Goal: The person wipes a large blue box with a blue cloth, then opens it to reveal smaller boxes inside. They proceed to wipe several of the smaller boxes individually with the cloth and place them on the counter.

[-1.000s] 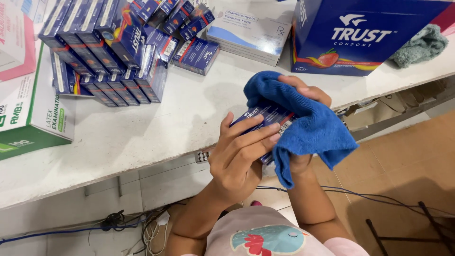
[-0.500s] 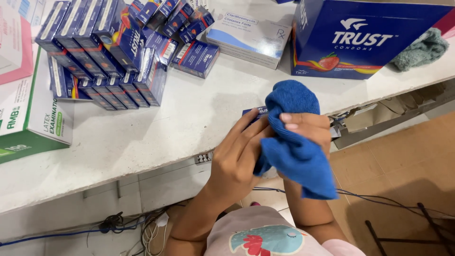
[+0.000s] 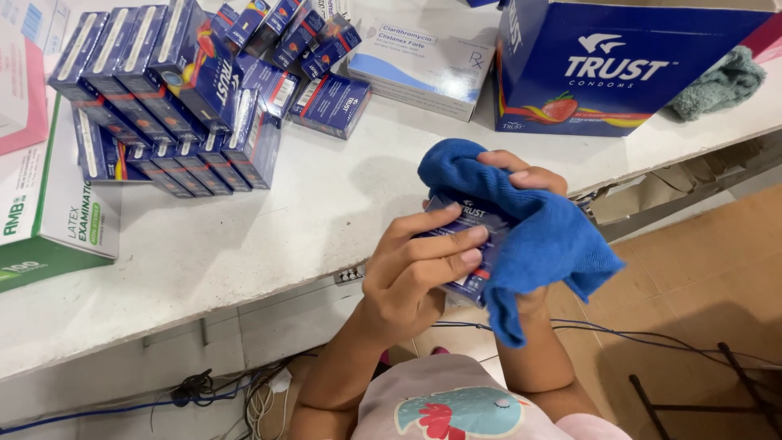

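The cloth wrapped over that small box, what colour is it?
The cloth is bright blue, plain, seen in the head view.

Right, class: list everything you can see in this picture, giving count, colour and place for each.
Small box: one, dark blue, held over the table edge.
Cloth: one, blue, draped round the small box.
Stacked small boxes: many, dark blue, table's far left.
Large carton: one, blue, far right.
Flat box: one, white and blue, far middle.
Green-and-white box: one, left edge.
Second cloth: one, grey-green, beside the large carton.
Table: one, white.
Cables: several, floor.
Left hand: grip on the small box.
Right hand: holds the cloth.
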